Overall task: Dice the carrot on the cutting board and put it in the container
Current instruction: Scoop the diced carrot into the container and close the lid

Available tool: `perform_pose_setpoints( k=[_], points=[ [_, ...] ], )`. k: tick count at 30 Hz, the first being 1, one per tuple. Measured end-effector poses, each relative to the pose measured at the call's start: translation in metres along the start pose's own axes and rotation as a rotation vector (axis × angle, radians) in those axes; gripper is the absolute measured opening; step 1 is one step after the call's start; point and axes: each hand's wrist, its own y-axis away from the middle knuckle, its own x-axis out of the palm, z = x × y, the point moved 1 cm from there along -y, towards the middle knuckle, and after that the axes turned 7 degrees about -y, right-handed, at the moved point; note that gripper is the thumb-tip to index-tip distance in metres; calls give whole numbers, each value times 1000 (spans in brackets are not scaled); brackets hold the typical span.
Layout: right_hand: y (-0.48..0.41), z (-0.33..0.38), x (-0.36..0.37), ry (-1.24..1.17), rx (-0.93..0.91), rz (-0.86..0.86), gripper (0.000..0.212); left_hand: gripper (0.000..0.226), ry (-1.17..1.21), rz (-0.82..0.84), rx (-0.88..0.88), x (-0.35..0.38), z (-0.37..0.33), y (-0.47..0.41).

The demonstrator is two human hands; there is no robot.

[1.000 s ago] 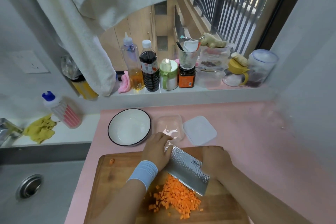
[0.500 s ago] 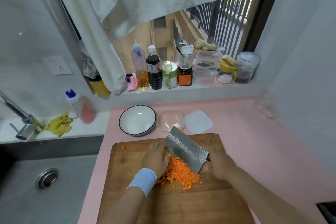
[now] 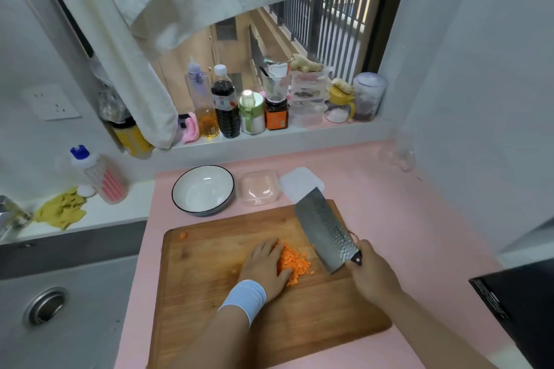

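Pink bench [image 3: 374,189], wooden cutting board [image 3: 209,278]: left hand [image 3: 265,263], grip apart, cups orange carrot dice [image 3: 295,263]; right hand [image 3: 374,275], grip clamped on steel cleaver [image 3: 325,231], could nick it.

The cutting board [image 3: 209,278] lay on the counter [image 3: 389,189], with the sink [image 3: 60,323] to its left. Behind the board, in a row from left to right, stood a bowl [image 3: 204,192], the container [image 3: 259,187] and the lid [image 3: 301,183], which lay flat just beside the container. The diced carrot [image 3: 295,263] sat in a pile on the board, right of its middle. The left hand [image 3: 265,263] rested against the pile's left side. The cleaver [image 3: 325,231], held in the right hand [image 3: 371,275], slanted over the board just right of the pile, its tip toward the lid. One stray carrot piece [image 3: 183,235] lay near the board's far left corner. Bottles and jars [image 3: 227,105] lined the window sill [image 3: 269,136] behind the counter.
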Motion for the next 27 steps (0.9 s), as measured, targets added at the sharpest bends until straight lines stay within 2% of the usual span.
perform_pose_setpoints(
  k=[4,8,15,18,23,27],
  points=[
    [10,-17,10,-62,52,-7,13,61,97,-121,4,-7,-5,-14],
    [10,-21,22,-132,64,7,13,65,16,-164,-28,-34,10,-54],
    [-4,-24,39,-234,123,8,22,71,-216,54,-161,-45,51,-122],
    [-5,-25,43,-263,127,10,22,62,-234,49,-157,-43,56,-131],
    [-4,-24,44,-242,117,35,21,45,-61,7,-125,-37,50,-122],
    [0,-20,44,-222,113,38,17,55,24,-58,-108,-31,48,-101]
  ],
)
